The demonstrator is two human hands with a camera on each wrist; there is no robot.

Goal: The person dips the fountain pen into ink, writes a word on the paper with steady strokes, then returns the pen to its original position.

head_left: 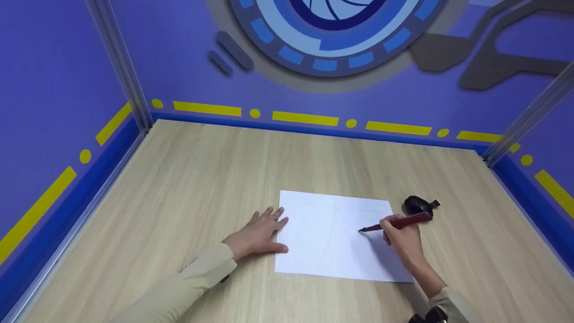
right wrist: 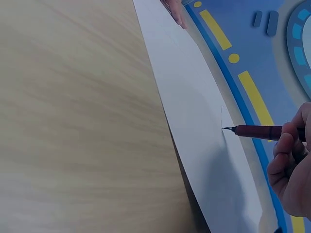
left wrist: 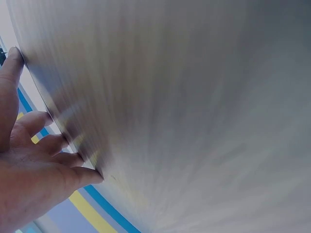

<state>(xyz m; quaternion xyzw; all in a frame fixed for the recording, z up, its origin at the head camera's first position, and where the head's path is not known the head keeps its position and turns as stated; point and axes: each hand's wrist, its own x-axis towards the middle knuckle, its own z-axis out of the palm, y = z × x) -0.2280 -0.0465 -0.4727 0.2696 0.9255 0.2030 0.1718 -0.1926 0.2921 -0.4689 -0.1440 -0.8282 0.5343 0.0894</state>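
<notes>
A white sheet of paper (head_left: pixel 309 242) lies on the wooden table, with a few faint thin lines drawn on it. My right hand (head_left: pixel 403 237) pinches a dark red fountain pen (head_left: pixel 410 220) between thumb and fingers, its nib touching the right half of the sheet. The same pen (right wrist: pixel 257 131) shows in the right wrist view, at the end of a thin line. My left hand (head_left: pixel 260 234) rests with spread fingers on the sheet's left edge. In the left wrist view, the left hand's fingertips (left wrist: pixel 92 175) meet the tabletop side-on.
A dark, glossy rounded object (head_left: pixel 417 205) with a short stub lies just beyond the right hand, beside the paper's upper right corner; its kind is unclear. Blue-purple panels (head_left: pixel 179 80) with yellow marks wall in the table (head_left: pixel 202 179) at the back and sides.
</notes>
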